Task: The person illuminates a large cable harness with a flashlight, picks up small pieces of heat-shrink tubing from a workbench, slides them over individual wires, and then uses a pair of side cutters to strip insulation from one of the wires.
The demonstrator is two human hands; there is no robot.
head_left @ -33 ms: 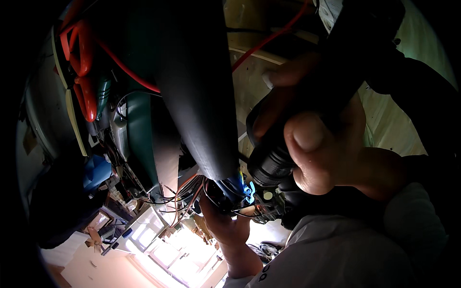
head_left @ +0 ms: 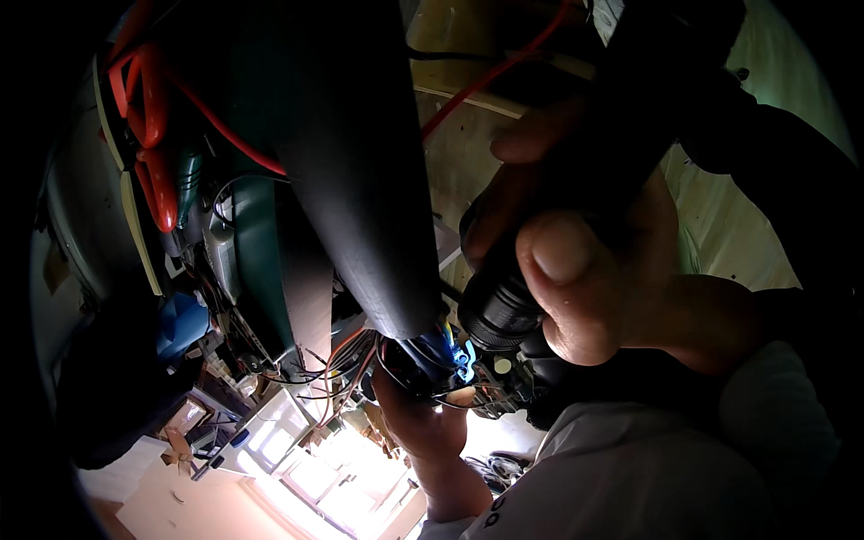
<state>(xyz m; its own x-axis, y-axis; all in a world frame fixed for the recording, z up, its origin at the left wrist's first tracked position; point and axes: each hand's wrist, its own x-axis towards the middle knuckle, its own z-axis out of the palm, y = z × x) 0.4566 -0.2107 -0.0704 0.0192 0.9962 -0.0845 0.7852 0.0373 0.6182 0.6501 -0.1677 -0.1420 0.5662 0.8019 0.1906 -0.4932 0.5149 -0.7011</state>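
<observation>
Black and ribbed at its lower end, one cylindrical tool (head_left: 502, 310) is grasped in the right hand (head_left: 594, 279), its end just beside one bright blue piece (head_left: 464, 360); the left hand (head_left: 418, 421) is below one wide black tube (head_left: 382, 225), near several thin wires (head_left: 353, 349); whether its grip is closed, I cannot tell; one green handle (head_left: 188, 184) is farther left.

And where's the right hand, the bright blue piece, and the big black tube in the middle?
Right hand (head_left: 608, 292): head view, thumb side, mid-hand.
Bright blue piece (head_left: 464, 362): head view, near its middle.
Big black tube (head_left: 373, 216): head view, its side, partway along.
</observation>
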